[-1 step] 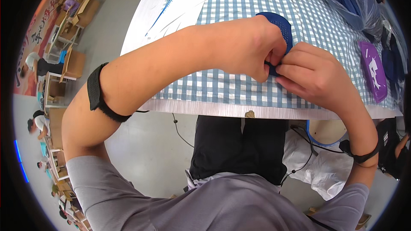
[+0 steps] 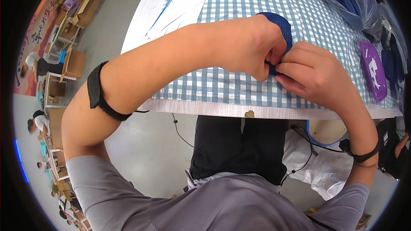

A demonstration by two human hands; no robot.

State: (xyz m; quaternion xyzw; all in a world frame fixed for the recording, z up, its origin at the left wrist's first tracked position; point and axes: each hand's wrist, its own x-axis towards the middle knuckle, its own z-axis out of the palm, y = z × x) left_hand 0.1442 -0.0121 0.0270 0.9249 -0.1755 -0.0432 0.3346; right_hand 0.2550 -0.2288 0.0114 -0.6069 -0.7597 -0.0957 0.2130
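Note:
A dark blue, dotted piece with a rounded end (image 2: 283,25) lies on the checked cloth, insole-like in outline. Much of it is covered by my hands. My left hand (image 2: 256,42) is curled over its near part, thumb and fingers pinching the edge. From the other side my right hand (image 2: 314,72) meets it, fingertips pressed together on the same near end. The two hands almost touch, and what lies right between the fingertips is partly hidden.
White paper sheets (image 2: 188,6) lie at the far left of the checked cloth (image 2: 222,87). A clear plastic bag with dark blue items (image 2: 349,0) stands far right, near a purple packet (image 2: 373,72). The table's front edge (image 2: 205,108) runs before me; a round-topped stool (image 2: 327,131) is below.

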